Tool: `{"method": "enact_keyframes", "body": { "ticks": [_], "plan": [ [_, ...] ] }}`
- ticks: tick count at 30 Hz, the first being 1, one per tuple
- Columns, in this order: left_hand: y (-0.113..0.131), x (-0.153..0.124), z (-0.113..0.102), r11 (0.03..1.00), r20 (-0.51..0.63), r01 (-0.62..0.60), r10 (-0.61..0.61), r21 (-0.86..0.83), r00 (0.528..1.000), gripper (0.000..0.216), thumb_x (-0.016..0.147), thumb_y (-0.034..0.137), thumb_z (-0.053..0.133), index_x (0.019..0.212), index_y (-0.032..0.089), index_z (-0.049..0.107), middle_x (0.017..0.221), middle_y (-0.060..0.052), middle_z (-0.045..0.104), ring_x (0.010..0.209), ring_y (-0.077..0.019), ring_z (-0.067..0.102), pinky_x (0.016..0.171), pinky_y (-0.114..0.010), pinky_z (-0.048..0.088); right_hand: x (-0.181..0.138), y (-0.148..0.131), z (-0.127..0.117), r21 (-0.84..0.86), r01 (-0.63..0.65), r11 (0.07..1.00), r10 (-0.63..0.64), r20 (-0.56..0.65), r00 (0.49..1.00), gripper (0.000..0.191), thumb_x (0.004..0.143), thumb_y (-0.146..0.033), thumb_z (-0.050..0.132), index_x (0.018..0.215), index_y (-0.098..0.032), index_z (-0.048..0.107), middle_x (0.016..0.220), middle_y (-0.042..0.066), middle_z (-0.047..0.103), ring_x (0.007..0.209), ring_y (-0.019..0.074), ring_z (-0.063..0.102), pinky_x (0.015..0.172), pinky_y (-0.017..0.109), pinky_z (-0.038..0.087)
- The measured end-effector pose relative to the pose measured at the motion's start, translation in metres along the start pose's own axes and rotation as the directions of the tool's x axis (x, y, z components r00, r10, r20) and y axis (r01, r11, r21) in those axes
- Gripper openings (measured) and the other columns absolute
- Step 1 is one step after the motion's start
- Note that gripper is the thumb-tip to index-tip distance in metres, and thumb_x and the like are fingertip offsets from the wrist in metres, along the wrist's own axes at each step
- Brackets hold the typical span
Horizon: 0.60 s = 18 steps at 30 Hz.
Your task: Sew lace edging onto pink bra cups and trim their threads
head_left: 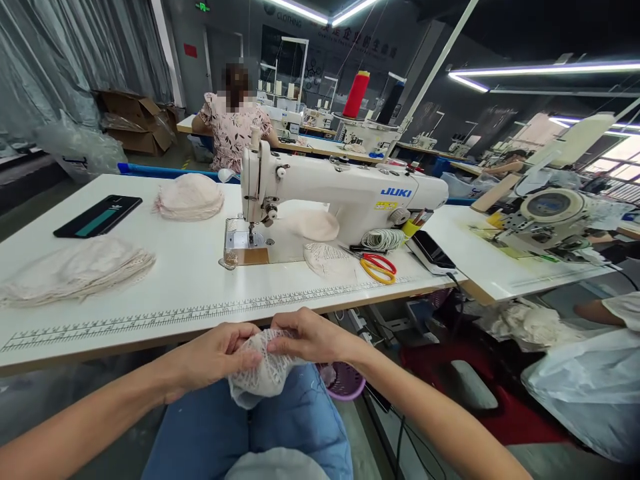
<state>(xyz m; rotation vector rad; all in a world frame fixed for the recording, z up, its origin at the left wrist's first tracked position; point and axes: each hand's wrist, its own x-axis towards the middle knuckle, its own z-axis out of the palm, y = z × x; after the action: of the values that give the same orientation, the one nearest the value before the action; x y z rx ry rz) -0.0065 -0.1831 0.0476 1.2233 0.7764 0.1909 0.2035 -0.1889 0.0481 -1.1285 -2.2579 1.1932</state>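
Both my hands grip a white lace cup piece [263,377] over my lap, below the table's front edge. My left hand [217,353] pinches its left side with fingers closed. My right hand [307,337] pinches its top right edge, fingers closed too. Straight ahead on the white table [175,280] stands a white JUKI sewing machine [340,190]. Another lace cup [327,259] and a smooth pink cup [315,225] lie by the machine's base.
A stack of lace pieces [75,270] lies at the left, a pile of pink cups [189,197] behind it, a black phone [97,215] far left. Red and yellow scissors [377,267] lie right of the machine. A purple basket [345,381] sits under the table. A person [233,127] sits beyond.
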Motion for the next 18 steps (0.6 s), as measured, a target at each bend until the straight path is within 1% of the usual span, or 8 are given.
{"method": "enact_keyframes", "body": {
  "ticks": [2, 4, 6, 8, 11, 14, 18],
  "plan": [
    [-0.003, 0.005, 0.001, 0.998, -0.074, -0.011, 0.016, 0.064, 0.997, 0.027, 0.074, 0.037, 0.066, 0.087, 0.015, 0.058, 0.077, 0.002, 0.055, 0.072, -0.0154, 0.049, 0.065, -0.024, 0.036, 0.0, 0.0, -0.001, -0.005, -0.01, 1.0, 0.01, -0.016, 1.0, 0.024, 0.085, -0.033, 0.058, 0.07, -0.016, 0.05, 0.055, -0.008, 0.037, 0.052, 0.0069, 0.032, 0.048, 0.02, 0.023],
    [-0.004, 0.008, 0.002, 0.995, -0.111, -0.014, 0.025, 0.102, 0.994, 0.022, 0.072, 0.034, 0.065, 0.08, 0.015, 0.056, 0.071, 0.003, 0.05, 0.066, -0.0134, 0.044, 0.06, -0.023, 0.032, -0.002, 0.0, -0.002, -0.012, -0.014, 1.0, 0.014, -0.027, 1.0, 0.023, 0.086, -0.032, 0.057, 0.07, -0.016, 0.05, 0.056, -0.008, 0.036, 0.052, 0.0072, 0.031, 0.048, 0.02, 0.023],
    [-0.004, 0.009, 0.003, 0.993, -0.095, -0.005, 0.016, 0.119, 0.995, 0.021, 0.072, 0.034, 0.062, 0.075, 0.015, 0.053, 0.066, 0.005, 0.046, 0.061, -0.0122, 0.039, 0.057, -0.023, 0.029, -0.005, 0.001, -0.004, -0.02, -0.004, 1.0, 0.003, -0.021, 1.0, 0.021, 0.085, -0.031, 0.058, 0.072, -0.016, 0.051, 0.057, -0.007, 0.038, 0.053, 0.0072, 0.033, 0.048, 0.019, 0.025],
    [-0.003, 0.008, 0.004, 0.989, -0.072, 0.008, 0.003, 0.147, 0.997, 0.021, 0.071, 0.034, 0.061, 0.072, 0.016, 0.05, 0.063, 0.006, 0.042, 0.059, -0.0115, 0.036, 0.054, -0.023, 0.025, -0.007, 0.002, -0.004, -0.012, 0.022, 1.0, -0.022, 0.004, 1.0, 0.02, 0.082, -0.032, 0.062, 0.075, -0.016, 0.054, 0.059, -0.007, 0.043, 0.055, 0.0074, 0.038, 0.049, 0.018, 0.028],
    [-0.002, 0.005, 0.004, 0.98, -0.066, 0.0, 0.013, 0.2, 0.998, 0.022, 0.071, 0.034, 0.06, 0.068, 0.018, 0.045, 0.061, 0.007, 0.034, 0.058, -0.0106, 0.028, 0.051, -0.023, 0.019, -0.008, 0.007, 0.0, 0.064, 0.04, 0.997, -0.042, 0.031, 0.999, 0.02, 0.08, -0.033, 0.065, 0.079, -0.015, 0.057, 0.063, -0.005, 0.048, 0.058, 0.0081, 0.042, 0.05, 0.018, 0.031],
    [-0.003, 0.005, 0.002, 0.971, -0.086, -0.005, 0.026, 0.237, 0.996, 0.023, 0.072, 0.032, 0.059, 0.064, 0.019, 0.041, 0.06, 0.008, 0.028, 0.057, -0.0105, 0.022, 0.05, -0.025, 0.014, -0.005, 0.013, 0.007, 0.131, 0.001, 0.991, -0.002, 0.004, 1.0, 0.02, 0.083, -0.032, 0.061, 0.078, -0.014, 0.059, 0.062, -0.004, 0.048, 0.058, 0.0083, 0.042, 0.051, 0.018, 0.032],
    [-0.002, 0.005, -0.003, 0.97, -0.091, 0.015, 0.007, 0.241, 0.996, 0.024, 0.075, 0.034, 0.057, 0.064, 0.02, 0.041, 0.058, 0.009, 0.025, 0.054, -0.0102, 0.02, 0.05, -0.026, 0.014, -0.004, 0.014, 0.009, 0.159, -0.028, 0.987, 0.03, -0.011, 1.0, 0.019, 0.084, -0.029, 0.058, 0.076, -0.012, 0.058, 0.06, -0.005, 0.045, 0.055, 0.0075, 0.038, 0.05, 0.018, 0.031]
  ]
}}
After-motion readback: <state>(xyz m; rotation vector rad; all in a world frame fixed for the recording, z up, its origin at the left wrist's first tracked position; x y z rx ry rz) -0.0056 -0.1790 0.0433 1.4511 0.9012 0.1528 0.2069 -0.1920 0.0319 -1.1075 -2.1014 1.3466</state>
